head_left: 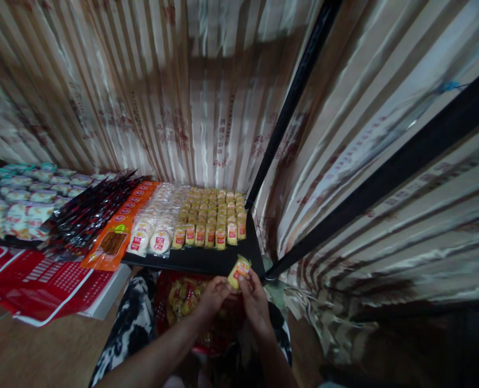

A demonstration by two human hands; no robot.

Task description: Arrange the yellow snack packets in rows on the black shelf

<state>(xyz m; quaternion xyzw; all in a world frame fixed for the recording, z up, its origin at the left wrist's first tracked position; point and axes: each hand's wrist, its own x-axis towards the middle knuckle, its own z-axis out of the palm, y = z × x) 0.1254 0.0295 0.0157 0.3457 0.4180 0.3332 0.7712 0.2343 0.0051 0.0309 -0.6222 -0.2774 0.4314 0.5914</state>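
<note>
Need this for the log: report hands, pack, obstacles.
Left hand, right hand: both gripping yellow pack. Similar packs lined up on shelf ahead. Black pole at shelf's right corner.

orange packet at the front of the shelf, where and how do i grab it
Pinch the front orange packet by its near end, above and below, coming from your side: it lies flat and that end seems to overhang the black shelf. Dark packets crowd its left, white round packets its right. The left hand is nearer, but it and the right hand hold a yellow packet.
</note>
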